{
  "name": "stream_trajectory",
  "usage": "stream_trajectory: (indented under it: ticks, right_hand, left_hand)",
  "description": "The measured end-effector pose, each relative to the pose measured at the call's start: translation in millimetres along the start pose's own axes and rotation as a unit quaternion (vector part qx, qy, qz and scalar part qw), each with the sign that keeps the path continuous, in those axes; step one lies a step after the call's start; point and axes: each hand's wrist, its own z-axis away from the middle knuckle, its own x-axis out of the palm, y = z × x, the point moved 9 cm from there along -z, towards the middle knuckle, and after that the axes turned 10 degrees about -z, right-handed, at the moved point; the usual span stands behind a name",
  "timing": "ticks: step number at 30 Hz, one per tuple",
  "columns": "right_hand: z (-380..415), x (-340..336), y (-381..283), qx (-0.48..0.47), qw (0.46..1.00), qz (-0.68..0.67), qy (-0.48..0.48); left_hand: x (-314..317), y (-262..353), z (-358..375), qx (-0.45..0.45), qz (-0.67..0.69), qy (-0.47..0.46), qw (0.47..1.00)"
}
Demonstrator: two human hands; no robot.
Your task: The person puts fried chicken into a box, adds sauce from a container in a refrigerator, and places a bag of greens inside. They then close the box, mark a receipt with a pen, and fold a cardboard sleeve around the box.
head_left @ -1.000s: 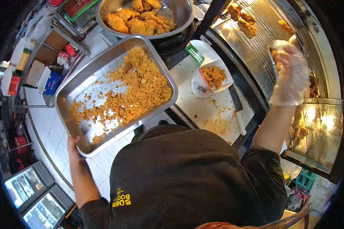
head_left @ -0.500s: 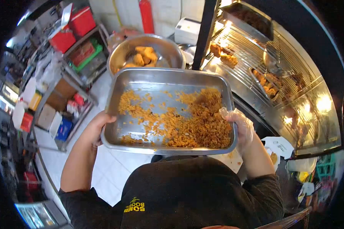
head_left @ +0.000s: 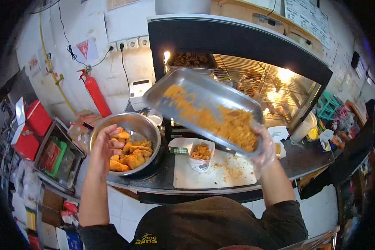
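A metal tray holding loose orange-brown crumbly food is slanted in the air before the warming cabinet. My right hand, in a clear plastic glove, grips its right end. My left hand is off the tray, fingers apart and holding nothing. It hovers over the left side of a steel bowl with fried chicken pieces. Below the tray, an open white paper box with crumbly food stands on a white cutting board, where crumbs are scattered.
Behind the tray is a lit warming cabinet with wire racks and food. A red fire extinguisher hangs on the wall. A white printer-like device stands behind the bowl. Another person's hand is at the counter's right end.
My left hand has let go of the tray and moved over the bowl. The tray has swung right and tilted, held by my right hand alone. The view has turned toward the counter.
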Motion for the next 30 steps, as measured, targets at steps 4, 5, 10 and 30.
stream_trajectory:
  ticks: [4,5,10,30]
  right_hand:
    - [-9,48,-36,-0.128,0.99,-0.032,-0.051]
    - [-16,54,-41,-0.14,0.988,-0.037,-0.059]
    - [-71,37,-58,-0.23,0.97,-0.068,0.035]
    - [-226,-6,-90,-0.211,0.918,-0.141,0.305]
  left_hand:
    - [8,18,25,0.079,-0.018,-0.077,0.994]
    - [10,11,31,0.064,-0.006,-0.094,0.993]
    - [11,-55,63,-0.036,0.035,-0.16,0.986]
    - [-10,-370,253,-0.513,-0.115,-0.074,0.848]
